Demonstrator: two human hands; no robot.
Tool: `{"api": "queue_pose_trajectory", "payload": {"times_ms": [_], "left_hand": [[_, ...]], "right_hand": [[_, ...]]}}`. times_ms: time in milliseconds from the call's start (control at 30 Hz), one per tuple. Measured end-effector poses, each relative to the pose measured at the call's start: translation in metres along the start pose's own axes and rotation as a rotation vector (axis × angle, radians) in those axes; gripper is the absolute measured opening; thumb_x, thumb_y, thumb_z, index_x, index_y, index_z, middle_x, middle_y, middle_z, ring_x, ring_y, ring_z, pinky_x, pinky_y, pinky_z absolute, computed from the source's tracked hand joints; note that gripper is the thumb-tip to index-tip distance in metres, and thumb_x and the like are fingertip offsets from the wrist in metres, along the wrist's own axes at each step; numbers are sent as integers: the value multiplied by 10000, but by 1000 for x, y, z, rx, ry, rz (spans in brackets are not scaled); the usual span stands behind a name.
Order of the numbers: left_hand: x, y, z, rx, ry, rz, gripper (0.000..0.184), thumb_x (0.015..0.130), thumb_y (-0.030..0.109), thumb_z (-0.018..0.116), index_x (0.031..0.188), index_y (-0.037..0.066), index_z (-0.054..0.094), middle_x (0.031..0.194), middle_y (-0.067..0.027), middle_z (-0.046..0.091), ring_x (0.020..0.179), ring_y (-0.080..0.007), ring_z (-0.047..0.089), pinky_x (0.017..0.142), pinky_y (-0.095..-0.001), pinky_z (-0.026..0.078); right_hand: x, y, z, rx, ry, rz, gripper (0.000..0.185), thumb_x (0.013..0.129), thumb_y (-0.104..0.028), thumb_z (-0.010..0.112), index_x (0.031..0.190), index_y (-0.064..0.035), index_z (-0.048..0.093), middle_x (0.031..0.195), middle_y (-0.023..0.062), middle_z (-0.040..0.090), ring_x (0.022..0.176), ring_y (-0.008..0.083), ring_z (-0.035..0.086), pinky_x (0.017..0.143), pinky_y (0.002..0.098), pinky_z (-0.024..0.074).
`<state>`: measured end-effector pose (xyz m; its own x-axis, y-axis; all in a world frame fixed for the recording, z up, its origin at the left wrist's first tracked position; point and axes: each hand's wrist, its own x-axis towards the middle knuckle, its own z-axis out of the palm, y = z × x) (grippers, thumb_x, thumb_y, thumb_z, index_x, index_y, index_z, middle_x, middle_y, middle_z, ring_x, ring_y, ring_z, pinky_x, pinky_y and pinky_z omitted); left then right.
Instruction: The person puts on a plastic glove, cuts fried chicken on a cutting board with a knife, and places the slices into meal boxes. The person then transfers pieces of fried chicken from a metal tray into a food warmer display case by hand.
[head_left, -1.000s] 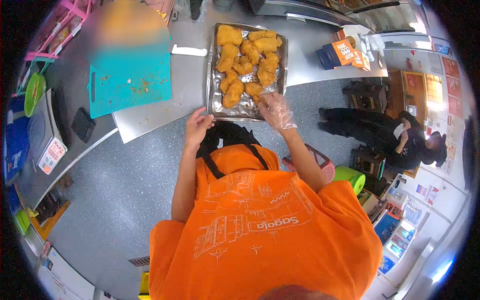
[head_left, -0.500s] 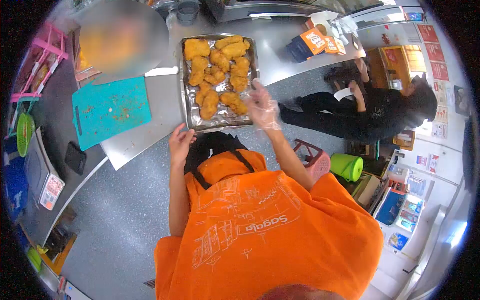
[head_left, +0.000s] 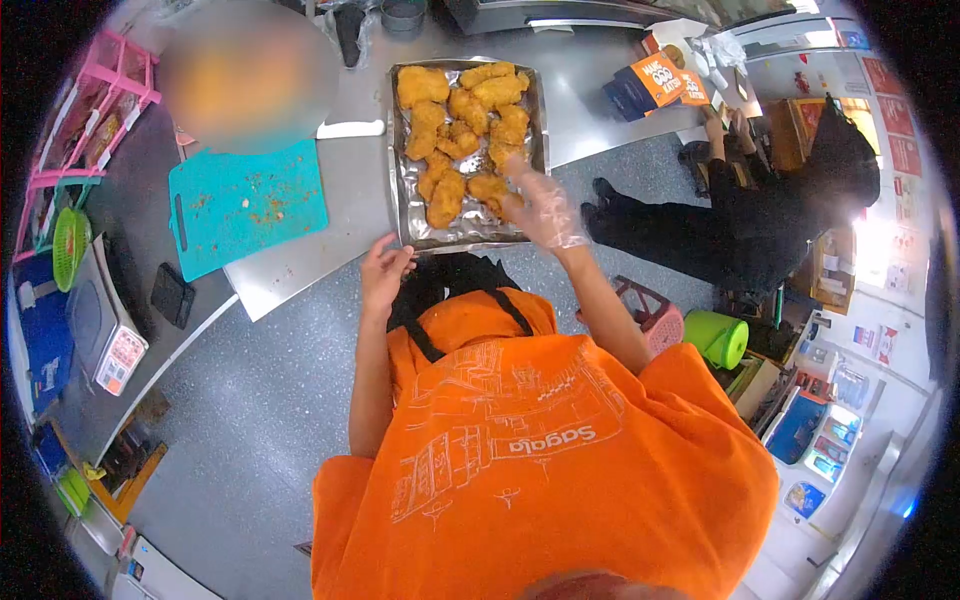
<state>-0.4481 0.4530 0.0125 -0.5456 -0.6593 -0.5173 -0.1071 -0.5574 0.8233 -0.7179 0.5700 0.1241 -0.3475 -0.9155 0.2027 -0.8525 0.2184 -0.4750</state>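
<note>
A metal tray (head_left: pixel 397 200) lined with foil holds several golden-brown fried pieces (head_left: pixel 445 198). At the tray's near left corner is my bare left hand (head_left: pixel 387 268), its thumb and fingers gripping the rim. My right hand (head_left: pixel 545 208), in a clear plastic glove, hovers over the near right part of the tray. Its fingers are apart, with the fingertips close to the pieces at the right side, and nothing shows in its grasp. Whether the fingertips touch a piece cannot be made out.
Left of the tray lie a teal cutting board (head_left: pixel 290 195) with crumbs and a white-handled utensil (head_left: pixel 350 129). Orange boxes (head_left: pixel 658 78) stand at the counter's right. A digital scale (head_left: pixel 120 355) is at far left. A person in black (head_left: pixel 745 235) stands bent at the right.
My right hand lifted off the near right piece, drew back right, and now reaches over the tray again. That piece shifted left in the tray. The person in black came closer to the counter.
</note>
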Motion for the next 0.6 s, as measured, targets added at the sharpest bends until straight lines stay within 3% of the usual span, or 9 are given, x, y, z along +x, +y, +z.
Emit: {"api": "queue_pose_trajectory", "payload": {"times_ms": [33,233,333,433,533,600], "left_hand": [[0,0,0,-5,0,-5,469,890,150,688,1277,-22,486,867,-95,690,720,-118,627,654,-242,497],[-6,5,2,10,13,31,500,885,156,694,1296,-18,469,856,-78,682,700,-124,627,640,-244,494],[-4,1,2,18,17,25,492,889,148,688,1298,-15,469,848,-77,679,703,-121,627,641,-241,494],[-6,-2,4,10,18,6,473,890,147,682,1289,-10,481,858,-87,687,719,-121,632,659,-244,499],[-4,2,4,12,24,14,467,890,141,676,1290,-3,483,864,-90,690,728,-121,636,665,-245,498],[-9,1,5,17,40,7,463,891,133,672,1292,1,482,865,-86,690,731,-120,636,662,-245,495]], "right_hand": [[-3,14,16,-40,-63,-71,480,795,-98,679,1261,-65,570,1209,214,608,1093,366,593,931,424,491],[5,30,25,-87,-268,216,487,813,-174,662,1279,-84,553,1244,208,589,1169,357,546,1004,427,435],[44,9,-2,-114,122,-5,498,861,-232,607,1329,-105,497,1274,213,565,1123,399,557,972,452,449],[62,51,15,-290,-151,-98,583,855,-250,615,1391,-124,422,1319,212,528,1177,407,517,979,446,445],[80,23,-11,-279,-336,68,560,848,-264,624,1365,-128,457,1311,188,532,1176,397,520,984,433,448],[109,45,-4,-262,-439,111,520,842,-249,627,1327,-115,495,1260,192,550,1127,385,542,977,438,451]]}}
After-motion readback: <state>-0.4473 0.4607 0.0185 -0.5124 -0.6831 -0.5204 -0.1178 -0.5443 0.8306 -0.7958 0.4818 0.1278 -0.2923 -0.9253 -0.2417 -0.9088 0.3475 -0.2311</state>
